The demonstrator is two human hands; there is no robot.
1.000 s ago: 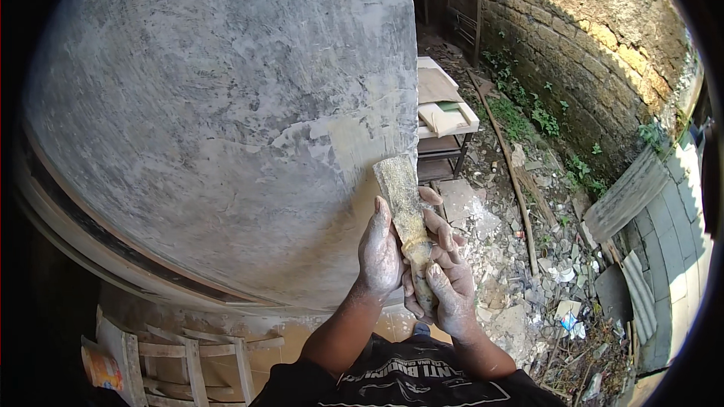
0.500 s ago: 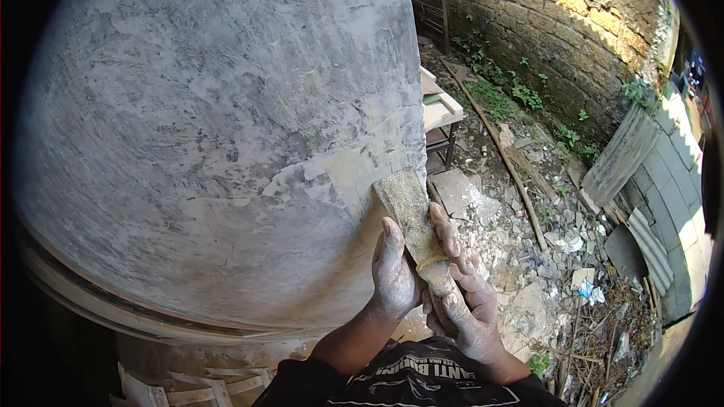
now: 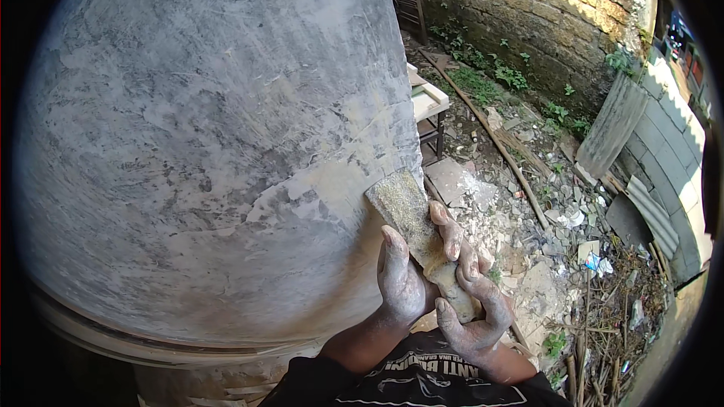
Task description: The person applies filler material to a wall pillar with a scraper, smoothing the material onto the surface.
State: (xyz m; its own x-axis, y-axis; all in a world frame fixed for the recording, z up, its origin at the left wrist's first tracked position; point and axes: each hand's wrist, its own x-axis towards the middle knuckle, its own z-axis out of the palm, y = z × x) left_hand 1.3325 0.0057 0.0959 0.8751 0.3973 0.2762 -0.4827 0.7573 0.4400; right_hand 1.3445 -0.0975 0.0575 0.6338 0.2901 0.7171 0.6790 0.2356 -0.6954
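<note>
A wide putty knife (image 3: pixel 407 211), its blade crusted with pale, grainy filler, slants up and left in front of the grey plastered wall (image 3: pixel 226 143), near that wall's right edge. I cannot tell whether the blade touches the wall. My right hand (image 3: pixel 479 305) is curled around the handle, with fingertips along the blade's right edge. At the blade's lower left, my left hand (image 3: pixel 406 283) cups the tool, thumb pointing up; its other fingers are mostly hidden behind it. White dust coats both hands. A paler patch of filler (image 3: pixel 335 185) shows on the wall left of the blade.
Right of the wall lies rubble-strewn ground (image 3: pixel 539 245) with a long pole (image 3: pixel 490 132) across it. A small table (image 3: pixel 428 103) stands behind the wall's edge. A brick wall (image 3: pixel 520 26) and a grey block wall (image 3: pixel 667 139) border the ground.
The view has shifted slightly, so the wall's edge sits further left. My right hand has changed its hold on the handle, its thumb now lower and its fingers more curled.
</note>
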